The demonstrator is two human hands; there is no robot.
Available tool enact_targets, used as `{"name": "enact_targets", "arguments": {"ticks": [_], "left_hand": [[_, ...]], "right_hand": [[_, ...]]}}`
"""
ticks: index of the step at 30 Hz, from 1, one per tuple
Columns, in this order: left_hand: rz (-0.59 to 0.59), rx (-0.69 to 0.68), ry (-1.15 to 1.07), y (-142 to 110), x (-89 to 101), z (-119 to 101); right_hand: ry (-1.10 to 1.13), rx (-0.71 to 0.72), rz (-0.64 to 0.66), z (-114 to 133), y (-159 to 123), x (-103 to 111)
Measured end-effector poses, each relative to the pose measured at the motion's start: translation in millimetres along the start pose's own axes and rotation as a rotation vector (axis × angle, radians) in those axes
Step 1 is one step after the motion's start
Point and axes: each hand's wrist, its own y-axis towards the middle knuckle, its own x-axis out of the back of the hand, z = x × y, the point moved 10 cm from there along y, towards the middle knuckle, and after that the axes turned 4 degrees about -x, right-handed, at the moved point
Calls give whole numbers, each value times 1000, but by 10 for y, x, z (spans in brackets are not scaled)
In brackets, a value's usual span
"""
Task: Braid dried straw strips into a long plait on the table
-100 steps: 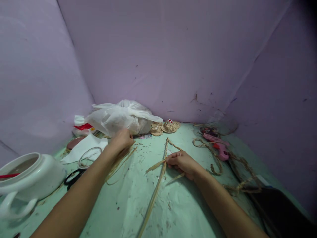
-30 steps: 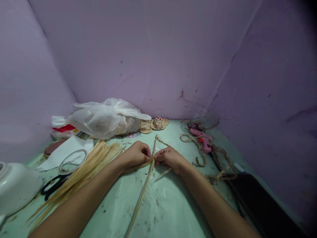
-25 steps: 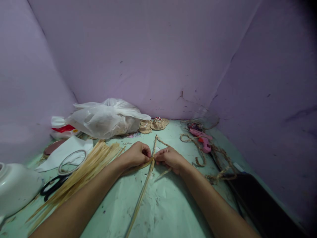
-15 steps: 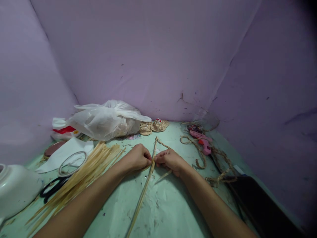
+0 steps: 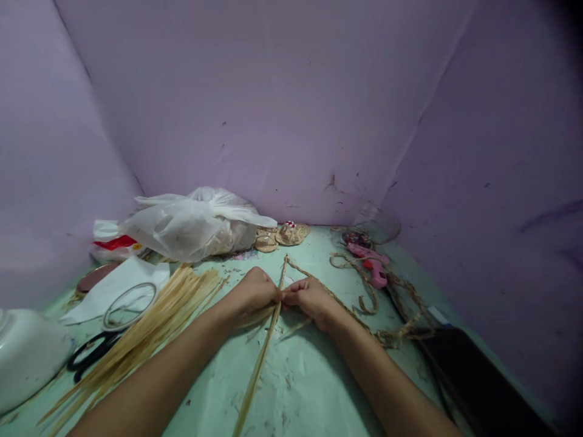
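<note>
A thin straw braid (image 5: pixel 282 276) runs from a point on the green table down between my hands, where its loose fibre strands (image 5: pixel 259 367) spread toward me. My left hand (image 5: pixel 259 292) is closed on the strands at the braid's lower end, and a strand sticks out below its palm. From the other side my right hand (image 5: pixel 307 298) pinches there too, its fingertips touching the left ones; another pale strand pokes out beneath it. The exact crossing of strands is hidden by my fingers. From the braid's far tip a finished braided cord (image 5: pixel 319 280) slants off to the right behind my right hand.
On the left lie a bundle of dry straw strips (image 5: pixel 150 331), black-handled scissors (image 5: pixel 93 355), a white ring (image 5: pixel 130 306) and a white jar (image 5: pixel 31 352). Behind sit a plastic bag (image 5: pixel 195 224) and small woven hats (image 5: pixel 291 233). To the right are a pink glue gun (image 5: pixel 376 270) and a black object (image 5: pixel 478 376).
My hands stay together at the braid, fingers shifting slightly. A strand under my left hand now shows more. The whole view has tilted a little.
</note>
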Motion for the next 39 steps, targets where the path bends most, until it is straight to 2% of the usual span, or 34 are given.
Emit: {"name": "enact_targets", "arguments": {"ticks": [3, 6, 9, 12, 15, 18, 22, 25, 31, 39], "left_hand": [[141, 178, -228, -49, -162, 120], [211, 189, -341, -71, -251, 110], [178, 158, -292, -64, -237, 98], [35, 160, -174, -64, -114, 126], [-91, 126, -155, -87, -8, 111], [-24, 107, -235, -106, -100, 89], [96, 154, -366, -125, -253, 105], [150, 125, -369, -114, -291, 81], [156, 108, -340, -96, -261, 95], [150, 65, -330, -84, -248, 59]], "right_hand": [[60, -10, 27, -15, 2, -33], [91, -33, 35, -44, 7, -34], [107, -55, 58, -64, 1, -34], [123, -74, 78, -68, -14, -23], [160, -74, 92, -56, -22, -11], [191, -68, 115, -49, -20, -27], [193, -56, 105, -47, -12, -24], [170, -51, 140, -49, -15, -42], [217, 5, 284, 5, -58, -99], [180, -89, 104, -110, 7, -17]]}}
